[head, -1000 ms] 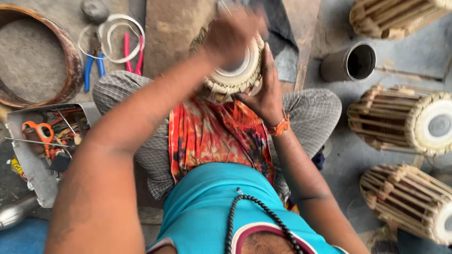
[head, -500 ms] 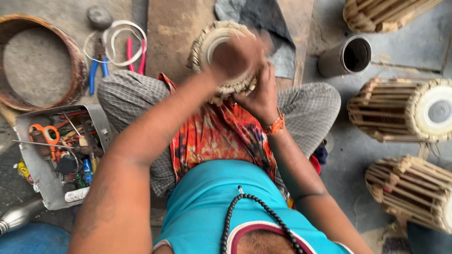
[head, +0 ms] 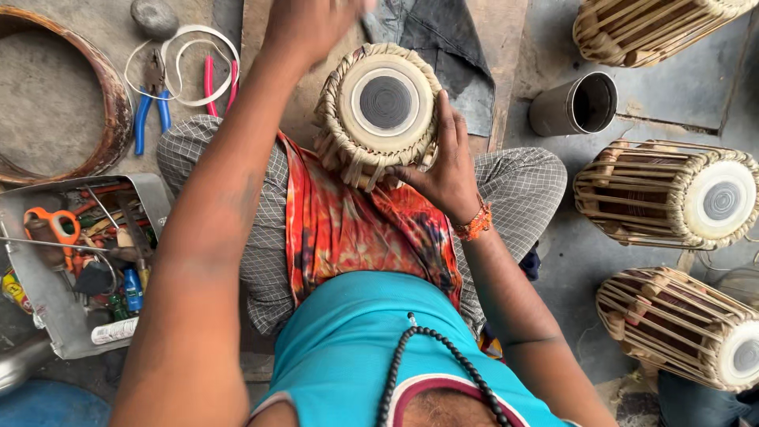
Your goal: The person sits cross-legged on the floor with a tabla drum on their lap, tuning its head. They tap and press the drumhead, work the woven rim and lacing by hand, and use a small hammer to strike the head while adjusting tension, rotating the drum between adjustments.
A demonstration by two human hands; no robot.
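Steadily Braced: A Strap-Laced Drum on the Lap

Right at the centre, the right hand (head: 444, 170) is clamped against the side of a small drum (head: 379, 111), fingers spread over its woven rim and lacing, an orange thread band at the wrist. The drum rests upright on the person's lap, on a crumpled orange patterned cloth (head: 348, 229) laid over grey checked fabric. Its round head is pale and smooth with a dark matte disc in the middle; a thick braided ring and straw-coloured straps wrap the body.

The left hand (head: 308, 24) hangs above and to the left of the drum, blurred at the top edge, so I cannot tell whether its fingers are apart or together; it holds nothing visible.

Beyond, on the concrete floor, a cylindrical metal cup (head: 573, 104) lies on its side, and three more strap-laced drums (head: 664, 194) lie at the right. At the left sit a dented metal tray (head: 47, 292) of tools with orange-handled scissors (head: 51, 225), blue-handled pliers (head: 152, 111) and a coil of white cord (head: 198, 67).
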